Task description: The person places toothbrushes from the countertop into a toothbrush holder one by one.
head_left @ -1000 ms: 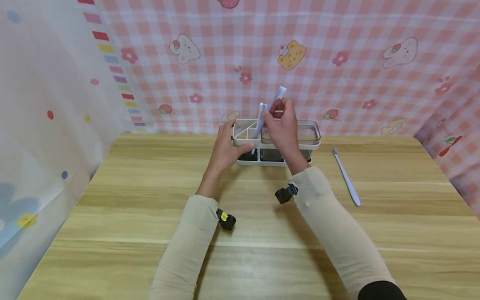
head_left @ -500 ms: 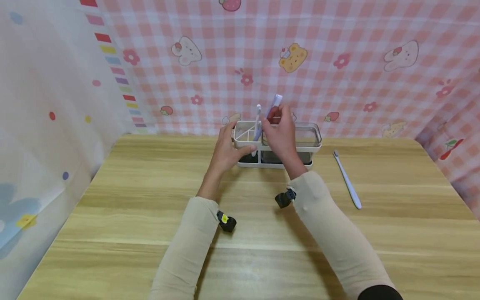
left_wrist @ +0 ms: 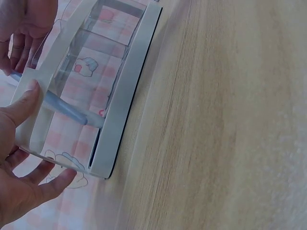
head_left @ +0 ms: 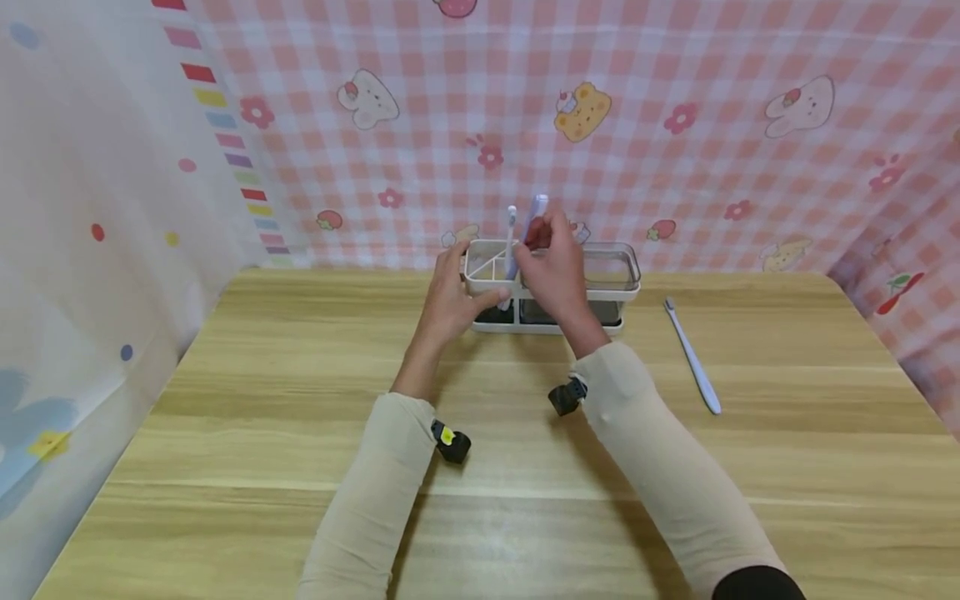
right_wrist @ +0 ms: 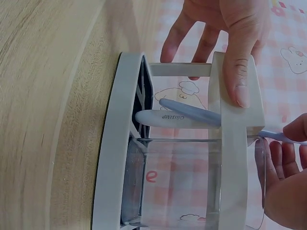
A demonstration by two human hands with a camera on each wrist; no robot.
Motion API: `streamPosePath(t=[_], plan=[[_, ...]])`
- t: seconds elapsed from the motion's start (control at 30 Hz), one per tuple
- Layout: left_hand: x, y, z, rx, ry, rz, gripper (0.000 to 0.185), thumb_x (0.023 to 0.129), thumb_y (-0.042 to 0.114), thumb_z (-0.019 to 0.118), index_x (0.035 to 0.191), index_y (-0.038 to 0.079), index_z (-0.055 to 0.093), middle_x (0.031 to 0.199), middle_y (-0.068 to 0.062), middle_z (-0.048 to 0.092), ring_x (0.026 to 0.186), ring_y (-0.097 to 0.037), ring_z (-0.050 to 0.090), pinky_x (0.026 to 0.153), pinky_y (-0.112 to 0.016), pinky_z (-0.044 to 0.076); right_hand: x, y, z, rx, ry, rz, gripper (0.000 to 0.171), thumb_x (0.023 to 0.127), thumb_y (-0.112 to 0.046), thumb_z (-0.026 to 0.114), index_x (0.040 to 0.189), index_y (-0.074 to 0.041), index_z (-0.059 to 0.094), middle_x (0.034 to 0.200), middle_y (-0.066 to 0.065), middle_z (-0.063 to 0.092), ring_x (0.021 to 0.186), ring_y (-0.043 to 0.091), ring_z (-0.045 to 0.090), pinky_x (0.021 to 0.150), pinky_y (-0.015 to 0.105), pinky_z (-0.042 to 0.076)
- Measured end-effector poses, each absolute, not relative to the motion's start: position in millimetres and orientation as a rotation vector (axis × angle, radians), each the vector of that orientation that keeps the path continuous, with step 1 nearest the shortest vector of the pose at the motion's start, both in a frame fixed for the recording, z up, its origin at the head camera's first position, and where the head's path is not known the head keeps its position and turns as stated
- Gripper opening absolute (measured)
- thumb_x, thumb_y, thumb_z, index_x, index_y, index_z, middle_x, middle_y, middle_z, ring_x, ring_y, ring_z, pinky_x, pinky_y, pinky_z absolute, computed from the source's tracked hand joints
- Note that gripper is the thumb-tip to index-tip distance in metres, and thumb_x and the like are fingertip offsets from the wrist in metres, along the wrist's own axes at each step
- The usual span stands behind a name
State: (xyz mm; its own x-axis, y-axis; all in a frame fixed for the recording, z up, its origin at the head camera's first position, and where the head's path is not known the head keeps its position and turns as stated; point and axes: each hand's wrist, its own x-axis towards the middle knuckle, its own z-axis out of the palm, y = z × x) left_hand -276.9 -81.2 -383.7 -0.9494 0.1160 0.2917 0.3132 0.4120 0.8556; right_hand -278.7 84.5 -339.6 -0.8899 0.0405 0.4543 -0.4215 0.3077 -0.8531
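Right hand pinches the blue toothbrush in its fingers, handle down inside the white holder at the tabletop's far edge, beside a white toothbrush. Left hand grips the holder's left end, thumb on its rim. Another toothbrush lies near the tabletop's right edge.

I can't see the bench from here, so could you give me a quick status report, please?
Left hand grips white holder. Right hand pinches blue toothbrush, its end inside holder. Spare toothbrush on table, clear.
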Motion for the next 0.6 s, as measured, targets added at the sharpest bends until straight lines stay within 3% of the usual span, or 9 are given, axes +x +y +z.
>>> streamPosePath(t=[0.6], plan=[[-278.4,-81.7,-385.3,-0.376,-2.483,-1.575,0.094,0.082,0.023,0.088,0.156,0.008,0.033,0.149,-0.016,0.038,0.118,-0.029,0.05,0.098,-0.043,0.045,-278.7,88.2,-335.5,0.318,-2.309,1.612,0.025,0.088,0.007,0.063,0.111,0.005,0.052,0.104,0.018,0.062,0.094,0.025,0.06,0.082,0.031,0.054]])
